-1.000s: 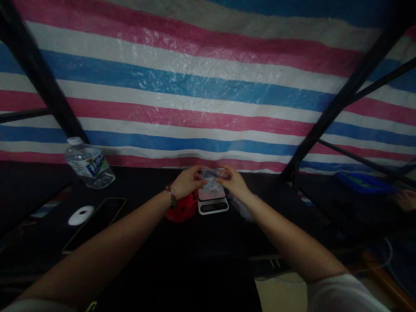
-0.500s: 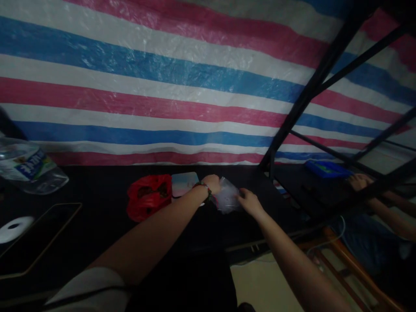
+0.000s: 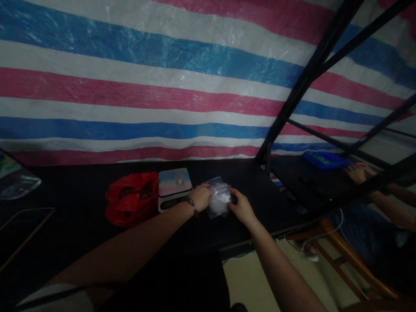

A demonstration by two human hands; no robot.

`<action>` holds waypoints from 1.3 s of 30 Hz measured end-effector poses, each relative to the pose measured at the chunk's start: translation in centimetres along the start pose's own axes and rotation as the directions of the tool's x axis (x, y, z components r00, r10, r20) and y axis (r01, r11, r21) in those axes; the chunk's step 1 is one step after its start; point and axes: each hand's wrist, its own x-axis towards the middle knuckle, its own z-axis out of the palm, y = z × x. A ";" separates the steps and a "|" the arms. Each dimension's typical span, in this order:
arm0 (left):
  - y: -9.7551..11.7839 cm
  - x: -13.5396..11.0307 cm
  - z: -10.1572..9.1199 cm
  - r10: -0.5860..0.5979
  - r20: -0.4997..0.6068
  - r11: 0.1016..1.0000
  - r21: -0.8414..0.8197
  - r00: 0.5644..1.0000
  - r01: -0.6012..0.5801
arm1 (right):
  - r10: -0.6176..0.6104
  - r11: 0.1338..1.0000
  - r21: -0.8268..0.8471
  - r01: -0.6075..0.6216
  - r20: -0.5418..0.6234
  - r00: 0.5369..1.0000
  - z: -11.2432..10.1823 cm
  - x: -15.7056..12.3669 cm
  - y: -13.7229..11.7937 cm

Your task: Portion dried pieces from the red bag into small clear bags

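Note:
A small clear plastic bag [image 3: 220, 200] lies between my hands over the black table. My left hand [image 3: 200, 197], with a beaded bracelet at the wrist, has its fingers closed on the bag's left side. On the opposite edge, the thumb and fingers of my right hand [image 3: 241, 205] pinch the bag. What the bag contains is too blurred to tell. Just left of my left hand sits a flat device like a small weighing scale [image 3: 173, 178], with a tiny shiny thing on its pale top. Beside it, an open red plastic bag [image 3: 113, 201] has dark contents.
A phone [image 3: 21, 229] lies at the left, below part of a clear bottle [image 3: 19, 184]. Striped sheeting [image 3: 146, 99] hangs behind the table. A black metal frame [image 3: 279, 117] stands at right; beyond it are another person's hands [image 3: 359, 173], a blue tray [image 3: 326, 159] and a wooden chair [image 3: 351, 255].
The view has shifted, so the table things appear further left. My left hand has drawn back toward me, uncovering more of the scale-like device. The clear bag stays between both hands.

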 end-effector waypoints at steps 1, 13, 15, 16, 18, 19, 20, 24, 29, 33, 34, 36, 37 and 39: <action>0.1 -0.7 0.2 0.015 0.002 1.000 0.000 1.000 -0.015 | -0.011 0.999 0.032 0.010 0.004 1.000 -0.2 0.0 0.2; 2.5 -5.5 -0.3 0.002 -0.090 0.979 -0.203 0.996 -0.021 | -0.133 0.960 -0.219 0.175 0.193 0.972 -0.7 8.1 -5.2; 2.6 -5.7 -0.5 0.010 -0.063 0.984 -0.177 0.998 -0.021 | -0.122 0.932 -0.290 0.218 0.318 0.940 0.1 9.2 -6.1; 2.6 -5.7 -0.6 0.015 -0.051 0.988 -0.155 0.999 -0.022 | -0.108 0.923 -0.307 0.231 0.370 0.923 0.5 9.7 -6.4; 2.4 -5.8 -0.7 0.034 -0.038 0.994 -0.106 0.999 -0.038 | -0.083 0.922 -0.308 0.236 0.439 0.894 1.2 10.4 -6.8; 2.3 -5.9 -0.7 0.048 -0.033 0.995 -0.089 0.998 -0.051 | -0.076 0.931 -0.289 0.225 0.449 0.890 1.5 10.7 -6.9; 2.2 -5.9 -0.7 0.062 -0.031 0.995 -0.080 0.998 -0.065 | -0.072 0.944 -0.259 0.205 0.444 0.893 1.7 10.9 -7.0; 1.9 -6.1 -0.9 0.069 0.012 0.992 -0.106 0.998 -0.067 | -0.077 0.981 -0.137 0.138 0.377 0.923 1.4 11.7 -7.2; 1.3 -6.7 -2.3 -0.027 0.080 0.972 -0.229 0.996 0.045 | -0.044 0.963 0.270 0.020 0.083 0.996 -1.6 10.4 -5.6; 0.6 -6.7 -3.5 0.052 0.151 0.871 -0.490 0.987 0.029 | 0.161 0.929 0.338 -0.148 -0.013 0.987 -2.6 6.6 -3.8; 0.5 -6.4 -3.6 0.065 0.173 0.864 -0.503 0.983 0.031 | 0.185 0.954 0.241 -0.177 -0.012 0.983 -2.4 5.6 -3.4; 0.4 -5.4 -3.8 0.040 0.190 0.891 -0.452 0.981 0.051 | 0.175 0.985 0.002 -0.175 -0.008 0.985 -2.0 4.0 -2.8; 0.4 -4.7 -3.8 0.012 0.179 0.915 -0.398 0.984 0.061 | 0.162 0.982 -0.097 -0.162 -0.012 0.987 -1.8 3.5 -2.6; 0.5 -3.2 -3.7 -0.034 0.112 0.957 -0.283 0.993 0.065 | 0.149 0.965 -0.215 -0.152 -0.027 0.988 -1.5 3.1 -2.2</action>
